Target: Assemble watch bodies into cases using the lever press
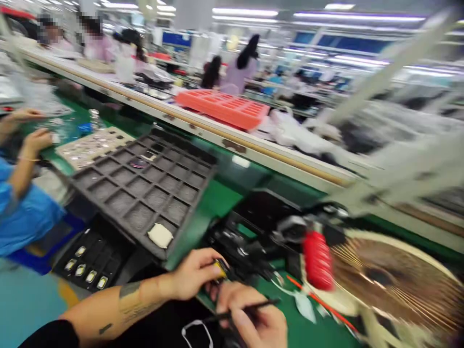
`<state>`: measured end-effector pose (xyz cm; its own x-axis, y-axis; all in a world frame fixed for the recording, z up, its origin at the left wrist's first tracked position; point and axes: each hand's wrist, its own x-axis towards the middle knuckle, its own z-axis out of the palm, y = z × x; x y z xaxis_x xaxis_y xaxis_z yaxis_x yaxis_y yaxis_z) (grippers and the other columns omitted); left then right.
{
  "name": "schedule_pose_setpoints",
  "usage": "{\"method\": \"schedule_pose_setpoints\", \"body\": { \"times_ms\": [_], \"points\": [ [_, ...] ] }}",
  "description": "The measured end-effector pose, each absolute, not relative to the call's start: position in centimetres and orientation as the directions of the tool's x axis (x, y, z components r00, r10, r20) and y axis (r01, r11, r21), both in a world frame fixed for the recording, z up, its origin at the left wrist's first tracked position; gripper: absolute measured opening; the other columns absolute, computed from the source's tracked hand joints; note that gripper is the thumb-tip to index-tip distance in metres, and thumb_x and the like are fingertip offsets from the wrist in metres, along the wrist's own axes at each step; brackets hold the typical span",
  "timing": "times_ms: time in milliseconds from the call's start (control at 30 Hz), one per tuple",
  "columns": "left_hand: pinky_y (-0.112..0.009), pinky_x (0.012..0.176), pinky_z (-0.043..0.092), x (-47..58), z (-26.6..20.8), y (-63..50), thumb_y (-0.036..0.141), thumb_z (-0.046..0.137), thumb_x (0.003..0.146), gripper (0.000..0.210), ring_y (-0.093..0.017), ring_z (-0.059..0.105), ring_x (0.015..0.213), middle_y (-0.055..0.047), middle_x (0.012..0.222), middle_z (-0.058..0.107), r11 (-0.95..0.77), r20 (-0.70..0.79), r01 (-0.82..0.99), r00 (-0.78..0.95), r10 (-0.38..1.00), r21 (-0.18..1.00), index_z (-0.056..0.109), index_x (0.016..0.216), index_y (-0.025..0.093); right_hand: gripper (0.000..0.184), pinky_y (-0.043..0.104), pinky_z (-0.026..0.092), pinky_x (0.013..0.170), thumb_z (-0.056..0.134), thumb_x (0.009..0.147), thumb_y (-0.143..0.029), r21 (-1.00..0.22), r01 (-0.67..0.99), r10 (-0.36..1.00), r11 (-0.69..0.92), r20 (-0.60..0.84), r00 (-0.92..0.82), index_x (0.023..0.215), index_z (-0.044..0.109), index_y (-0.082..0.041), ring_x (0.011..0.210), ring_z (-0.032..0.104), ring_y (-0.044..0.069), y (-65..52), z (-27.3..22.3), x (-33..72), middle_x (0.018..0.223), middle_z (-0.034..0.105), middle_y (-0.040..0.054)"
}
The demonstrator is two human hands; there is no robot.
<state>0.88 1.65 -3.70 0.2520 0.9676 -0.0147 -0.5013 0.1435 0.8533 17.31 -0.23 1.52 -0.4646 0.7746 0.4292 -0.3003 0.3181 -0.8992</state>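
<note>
Here, the left hand point(191, 276) pinches a small yellow piece point(219, 268). Just to its right, the right hand point(264, 320) has its grip around a thin black stick point(264, 304), slanting mostly sideways.

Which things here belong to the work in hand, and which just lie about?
Likely in use:
small yellow-and-black piece, in left hand
slim dark tool, in right hand

Apparently lying about:
red object
round copper-coloured object
orange tray
</note>
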Motion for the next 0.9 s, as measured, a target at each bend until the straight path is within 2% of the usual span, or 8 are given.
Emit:
{"method": "schedule_pose_setpoints", "body": {
  "times_ms": [133,233,300,367,500,567,733,900],
  "points": [
    [-0.026,0.067,0.051,-0.2,-3.1,0.9,0.064,0.089,0.094,0.055,-0.014,0.065,0.071,-0.003,0.085,0.072,0.132,-0.008,-0.473,0.255,0.967,0.871,0.075,0.112,0.015,0.017,0.029,0.054,0.058,0.075,0.108,-0.042,-0.88,-0.429,0.787,0.202,0.407,-0.463,0.102,0.075,-0.026,0.059,0.066,0.015,-1.2,1.5,15.6,0.08,0.079,0.0033],
    [-0.026,0.064,0.049,-0.6,-2.8,0.2,0.061,0.084,0.099,0.05,-0.014,0.066,0.065,-0.003,0.081,0.073,0.14,-0.018,-0.446,0.267,0.963,0.884,0.073,0.118,0.015,0.017,0.029,0.051,0.057,0.076,0.107,-0.041,-0.86,-0.414,0.801,0.297,0.461,-0.383,0.1,0.075,-0.025,0.055,0.063,0.014,-1.1,3.0,18.0,0.076,0.077,0.0027],
    [-0.025,0.064,0.048,-0.8,-2.9,-0.2,0.058,0.08,0.104,0.046,-0.013,0.067,0.064,-0.003,0.082,0.075,0.157,-0.028,-0.43,0.29,0.957,0.889,0.072,0.121,0.016,0.015,0.031,0.054,0.062,0.077,0.106,-0.036,-0.865,-0.24,0.829,0.441,0.495,-0.26,0.098,0.076,-0.024,0.061,0.067,0.017,-1.2,5.3,22.3,0.076,0.076,0.0035],
    [-0.026,0.066,0.049,-1.2,-3.0,-0.5,0.055,0.077,0.106,0.043,-0.014,0.068,0.066,-0.003,0.085,0.075,0.167,-0.036,-0.406,0.311,0.95,0.898,0.072,0.124,0.016,0.012,0.033,0.059,0.071,0.077,0.104,-0.031,-0.849,0.1,0.848,0.519,0.497,-0.187,0.095,0.077,-0.023,0.073,0.073,0.019,-1.3,8.6,27.5,0.079,0.077,0.0041],
    [-0.027,0.068,0.052,-2.0,-3.1,-0.6,0.054,0.076,0.107,0.043,-0.015,0.067,0.068,-0.004,0.085,0.074,0.178,-0.069,-0.312,0.33,0.941,0.933,0.074,0.127,0.015,0.015,0.029,0.056,0.071,0.078,0.102,-0.03,-0.613,0.664,0.904,0.428,0.278,-0.327,0.09,0.08,-0.021,0.073,0.071,0.016,1.2,14.0,33.7,0.084,0.079,0.0029],
    [-0.027,0.068,0.052,-2.2,-3.0,-0.6,0.054,0.077,0.107,0.044,-0.016,0.066,0.069,-0.004,0.085,0.074,0.18,-0.086,-0.268,0.33,0.94,0.946,0.075,0.127,0.015,0.02,0.028,0.053,0.067,0.076,0.102,-0.033,-0.522,0.736,0.899,0.432,0.312,-0.307,0.086,0.078,-0.02,0.065,0.065,0.014,4.6,14.3,33.6,0.078,0.076,0.0009],
    [-0.029,0.067,0.054,-1.8,-1.9,-1.6,0.048,0.08,0.105,0.039,-0.018,0.067,0.07,-0.005,0.085,0.076,0.202,-0.138,-0.263,0.244,0.96,0.943,0.076,0.123,0.014,0.018,0.033,0.064,0.08,0.074,0.106,-0.036,-0.54,0.683,0.643,0.491,0.754,0.134,0.108,0.081,-0.02,0.086,0.077,0.018,10.3,10.1,30.7,0.105,0.084,0.006],
    [-0.033,0.072,0.062,-1.6,0.2,-2.5,0.044,0.092,0.093,0.037,-0.027,0.082,0.083,-0.013,0.102,0.087,0.288,-0.252,-0.243,0.17,0.953,0.926,0.078,0.113,0.017,0.022,0.035,0.062,0.079,0.069,0.109,-0.019,-0.155,0.853,0.61,0.499,0.761,-0.219,0.129,0.079,-0.024,0.089,0.076,0.019,3.6,6.5,33.3,0.108,0.083,0.0062]
  ]
}}
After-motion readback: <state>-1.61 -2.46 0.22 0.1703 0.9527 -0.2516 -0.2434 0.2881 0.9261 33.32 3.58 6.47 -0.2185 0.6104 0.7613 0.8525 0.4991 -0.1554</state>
